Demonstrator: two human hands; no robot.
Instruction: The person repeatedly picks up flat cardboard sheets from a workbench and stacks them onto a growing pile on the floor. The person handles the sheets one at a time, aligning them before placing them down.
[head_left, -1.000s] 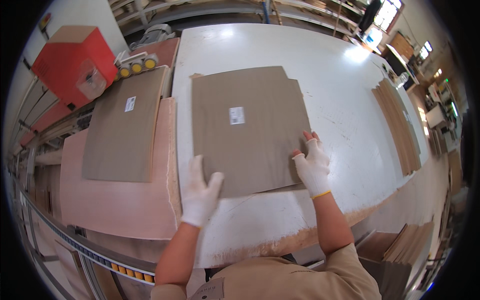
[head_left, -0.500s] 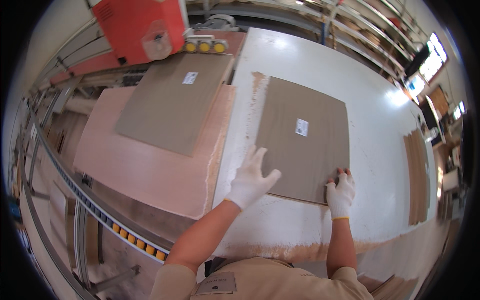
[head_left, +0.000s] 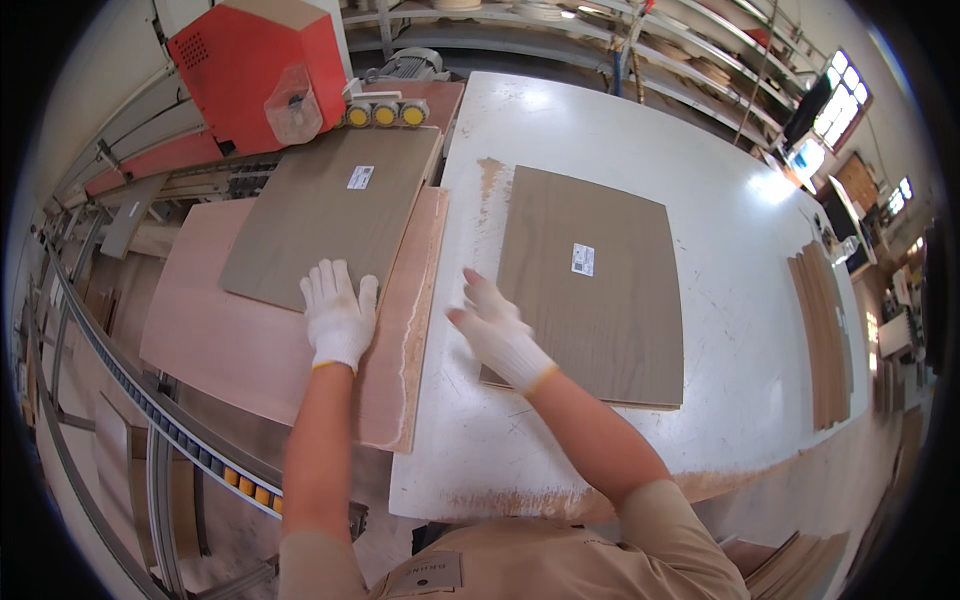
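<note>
The left brown board [head_left: 325, 215], with a white label [head_left: 360, 177] on it, lies on a pink sheet [head_left: 195, 255], its far end near the yellow rollers [head_left: 385, 115] of a red machine [head_left: 245, 70]. The gloved left hand [head_left: 338, 318] is spread wide at its near corner, fingers over the edge, thumb apart; that grip looks like a light touch with nothing clasped. The gloved right hand [head_left: 495, 330] is half open beside the left edge of the right brown board [head_left: 600, 320], holding nothing visible; whether it touches that board, I cannot tell. The right board lies flat on the white desk [head_left: 740, 330], a thin layer showing along its near edge, so its placing looks done. The left board lies flat and unlifted, so its handling seems barely begun. Brown strips [head_left: 822, 345] lie stacked at the far right; whether they belong to this work is unclear.
</note>
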